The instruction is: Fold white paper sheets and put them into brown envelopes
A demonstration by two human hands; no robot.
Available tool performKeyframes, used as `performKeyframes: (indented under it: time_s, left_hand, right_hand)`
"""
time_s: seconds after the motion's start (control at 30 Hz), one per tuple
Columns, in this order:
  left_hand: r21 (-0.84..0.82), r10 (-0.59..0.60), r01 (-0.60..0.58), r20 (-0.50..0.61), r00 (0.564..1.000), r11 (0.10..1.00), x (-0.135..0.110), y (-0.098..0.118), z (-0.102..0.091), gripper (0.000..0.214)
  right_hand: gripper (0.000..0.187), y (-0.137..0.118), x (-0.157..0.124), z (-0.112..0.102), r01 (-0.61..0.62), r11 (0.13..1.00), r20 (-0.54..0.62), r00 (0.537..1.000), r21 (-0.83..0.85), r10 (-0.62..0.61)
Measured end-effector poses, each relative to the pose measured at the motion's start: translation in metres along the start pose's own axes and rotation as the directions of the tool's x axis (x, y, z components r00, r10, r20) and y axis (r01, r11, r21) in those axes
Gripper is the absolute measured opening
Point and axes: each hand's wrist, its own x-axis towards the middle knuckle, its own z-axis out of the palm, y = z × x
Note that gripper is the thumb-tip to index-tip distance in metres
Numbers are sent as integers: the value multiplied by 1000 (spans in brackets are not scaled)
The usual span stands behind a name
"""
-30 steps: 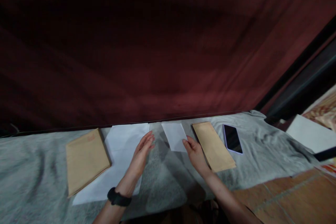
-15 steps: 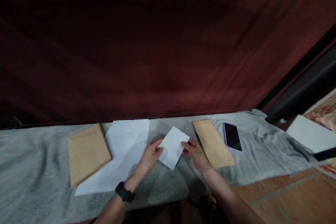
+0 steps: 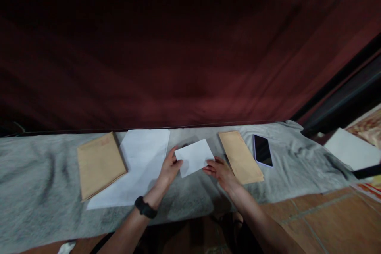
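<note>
Between my two hands is a small folded sheet of white paper point(image 3: 195, 156), held above the grey cloth. My left hand point(image 3: 170, 168) pinches its left edge, thumb on top; a dark watch is on that wrist. At the lower right corner, my right hand point(image 3: 219, 170) grips the paper with thumb above and fingers beneath. Left of my hands lie large white sheets point(image 3: 143, 166), partly covered by a stack of brown paper envelopes point(image 3: 101, 164). Just right of my right hand rests a narrower brown envelope point(image 3: 241, 156).
A phone point(image 3: 262, 151) in a light purple case lies right of the narrow envelope. Wrinkled grey cloth point(image 3: 297, 162) covers the long surface, with a dark red curtain point(image 3: 190, 67) behind it. A white flat object point(image 3: 353, 149) is at far right, above the tiled floor point(image 3: 327, 214).
The small white paper has been turned from a diamond-like tilt to lie nearly sideways. My left hand has shifted slightly up and left with it. Both hands still hold it.
</note>
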Motion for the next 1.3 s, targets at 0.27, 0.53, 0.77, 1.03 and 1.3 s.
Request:
performKeyframes:
  time_s: [0.27, 0.53, 0.77, 1.03, 1.3]
  left_hand:
    - [477, 232, -218, 29, 972, 852, 12, -1, 0, 75]
    - [761, 350, -282, 77, 933, 584, 12, -7, 1, 69]
    - [827, 463, -508, 362, 809, 241, -9, -33, 24, 53]
    - [872, 427, -476, 390, 816, 112, -14, -52, 24, 60]
    - [920, 448, -387, 319, 835, 68, -7, -57, 7, 64]
  right_hand:
    - [39, 7, 7, -1, 528, 354, 275, 779, -771, -564]
    - [50, 33, -5, 11, 521, -212, 562, 743, -827, -364]
    - [51, 38, -5, 7, 495, -305, 580, 728, -814, -366]
    - [51, 40, 8, 1, 444, -276, 523, 738, -852, -426]
    - [56, 36, 16, -12, 389, -237, 456, 761, -890, -461]
